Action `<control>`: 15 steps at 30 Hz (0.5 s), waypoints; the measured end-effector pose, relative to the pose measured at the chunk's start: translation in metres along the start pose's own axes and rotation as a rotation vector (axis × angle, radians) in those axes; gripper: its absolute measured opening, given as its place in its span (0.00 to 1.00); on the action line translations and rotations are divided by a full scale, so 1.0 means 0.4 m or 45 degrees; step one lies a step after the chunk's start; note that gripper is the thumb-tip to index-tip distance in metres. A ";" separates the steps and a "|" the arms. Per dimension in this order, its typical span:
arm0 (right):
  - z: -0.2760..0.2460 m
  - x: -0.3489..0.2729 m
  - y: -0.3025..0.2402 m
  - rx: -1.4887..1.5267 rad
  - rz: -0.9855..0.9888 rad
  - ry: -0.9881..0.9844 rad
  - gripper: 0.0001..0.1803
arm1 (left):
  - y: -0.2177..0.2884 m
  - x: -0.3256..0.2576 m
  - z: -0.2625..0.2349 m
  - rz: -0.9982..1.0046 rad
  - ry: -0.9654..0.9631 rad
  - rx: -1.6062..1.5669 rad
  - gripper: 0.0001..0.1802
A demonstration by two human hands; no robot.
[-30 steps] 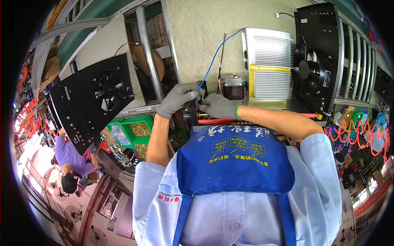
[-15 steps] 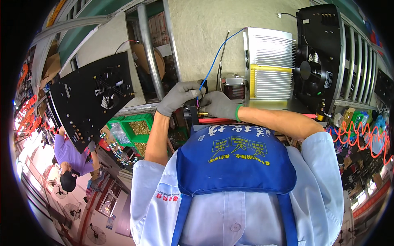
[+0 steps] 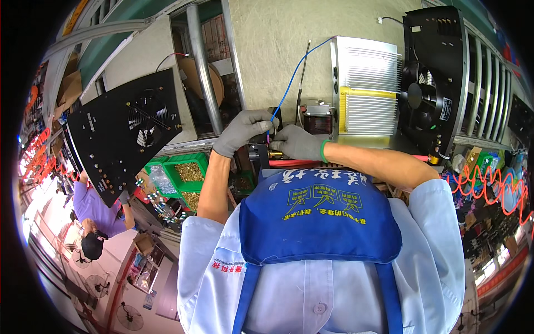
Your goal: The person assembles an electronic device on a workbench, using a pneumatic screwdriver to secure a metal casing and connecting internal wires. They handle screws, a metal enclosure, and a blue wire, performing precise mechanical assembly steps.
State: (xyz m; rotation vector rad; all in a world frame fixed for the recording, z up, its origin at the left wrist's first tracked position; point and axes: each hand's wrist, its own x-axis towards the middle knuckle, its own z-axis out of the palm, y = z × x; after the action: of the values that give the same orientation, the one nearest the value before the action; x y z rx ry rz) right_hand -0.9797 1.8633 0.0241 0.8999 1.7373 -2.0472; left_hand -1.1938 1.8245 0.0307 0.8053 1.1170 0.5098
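Observation:
My left hand, in a grey glove, has thumb and fingers closed round the lower end of a thin blue wire. That wire curves up to the top corner of a silver finned heat sink. Close by, my gloved right hand has its fingers curled inward beside a small brass fitting; what they grip is hidden. Below the fingertips sits a dark part at the bench edge. Just beyond my right hand stands a small block with a metal top and dark red sides.
Right of the heat sink stands a black panel with a fan. Another black fan panel is at the left, with a co-worker in purple behind it. Green bins hold brass parts. Orange coiled hoses hang at right.
Both my hands stay nearly in place, with only a slight shift of the right one. The blue wire keeps its curve.

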 end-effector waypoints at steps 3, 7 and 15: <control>0.001 0.002 0.001 0.069 0.032 -0.043 0.20 | 0.017 -0.001 0.005 -0.003 0.006 0.026 0.19; -0.016 -0.003 -0.006 0.057 0.028 -0.146 0.20 | 0.020 -0.001 0.007 0.001 0.012 0.030 0.19; 0.013 0.007 0.031 -0.137 -0.172 0.135 0.16 | 0.005 -0.002 0.004 0.015 0.017 -0.003 0.19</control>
State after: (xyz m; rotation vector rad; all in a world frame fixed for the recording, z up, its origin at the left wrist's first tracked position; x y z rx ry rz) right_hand -0.9758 1.8560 0.0131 0.8948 1.9941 -1.9978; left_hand -1.1926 1.8245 0.0331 0.8078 1.1243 0.5265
